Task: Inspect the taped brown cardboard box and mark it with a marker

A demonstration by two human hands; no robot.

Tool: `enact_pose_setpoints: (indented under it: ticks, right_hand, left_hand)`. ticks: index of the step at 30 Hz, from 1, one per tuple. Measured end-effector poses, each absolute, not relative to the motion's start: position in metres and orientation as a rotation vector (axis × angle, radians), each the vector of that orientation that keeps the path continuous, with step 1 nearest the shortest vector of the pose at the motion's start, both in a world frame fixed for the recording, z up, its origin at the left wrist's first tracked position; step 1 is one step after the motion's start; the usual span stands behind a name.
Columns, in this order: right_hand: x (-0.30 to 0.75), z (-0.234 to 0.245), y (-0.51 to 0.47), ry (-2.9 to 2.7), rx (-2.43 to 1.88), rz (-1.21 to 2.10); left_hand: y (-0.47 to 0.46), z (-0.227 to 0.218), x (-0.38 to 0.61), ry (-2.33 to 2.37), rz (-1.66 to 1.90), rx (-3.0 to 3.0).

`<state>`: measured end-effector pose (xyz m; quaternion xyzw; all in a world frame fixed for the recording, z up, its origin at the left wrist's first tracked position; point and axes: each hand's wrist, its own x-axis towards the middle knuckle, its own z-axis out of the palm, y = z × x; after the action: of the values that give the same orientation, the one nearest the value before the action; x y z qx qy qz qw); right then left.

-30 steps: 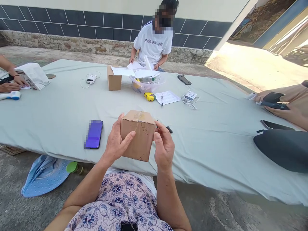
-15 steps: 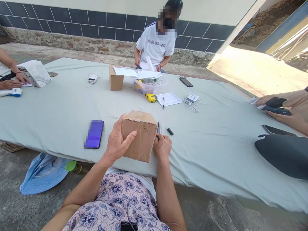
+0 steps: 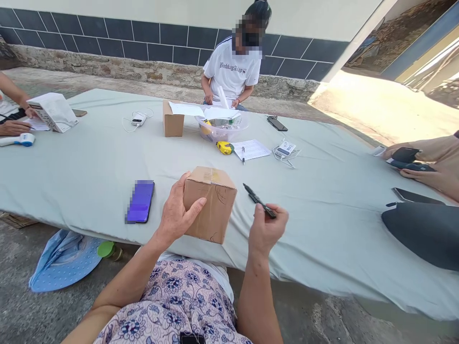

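My left hand (image 3: 178,210) grips a brown cardboard box (image 3: 210,210) by its left side, the thumb laid across the face turned toward me. Clear tape runs over the box's top, and dark curved pen marks show near that face's upper right corner and lower edge. To the right of the box, my right hand (image 3: 266,229) is closed round a black marker pen (image 3: 256,198). The pen's tip points away from me and to the left, apart from the box. Its loose cap is hard to make out against the pen.
A phone (image 3: 141,201) lies left of the box. Beyond are a yellow tape measure (image 3: 224,147), a printed sheet (image 3: 252,148), a power bank (image 3: 286,148), a plastic basin (image 3: 224,130) and another carton (image 3: 173,122). People sit opposite and at both sides; a dark bag (image 3: 421,234) lies right.
My right hand has moved right, away from the box's side, bringing the marker into full view over where the cap lay. My left hand keeps its hold; the box has barely shifted.
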<state>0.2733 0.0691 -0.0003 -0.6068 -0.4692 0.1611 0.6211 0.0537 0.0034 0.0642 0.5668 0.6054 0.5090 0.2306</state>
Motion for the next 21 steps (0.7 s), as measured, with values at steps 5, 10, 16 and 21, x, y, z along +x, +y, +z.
enact_pose_setpoints:
  ticks: [5, 10, 16, 21]
  right_hand:
    - [0.264, 0.055, 0.031, -0.878, -0.870, 0.171]
    - [0.250, 0.068, 0.009, -1.065, -0.671, 0.028]
    - [0.243, 0.057, 0.008, -1.398, -0.579, 0.119]
    - [0.247, 0.062, 0.008, -1.344, -0.513, 0.067]
  left_hand:
    - [0.005, 0.065, 0.054, 1.681, 1.397, 1.563]
    - [0.006, 0.065, 0.055, 1.673, 1.401, 1.570]
    - [0.006, 0.065, 0.055, 1.678, 1.409, 1.584]
    - [0.005, 0.065, 0.052, 1.687, 1.407, 1.559]
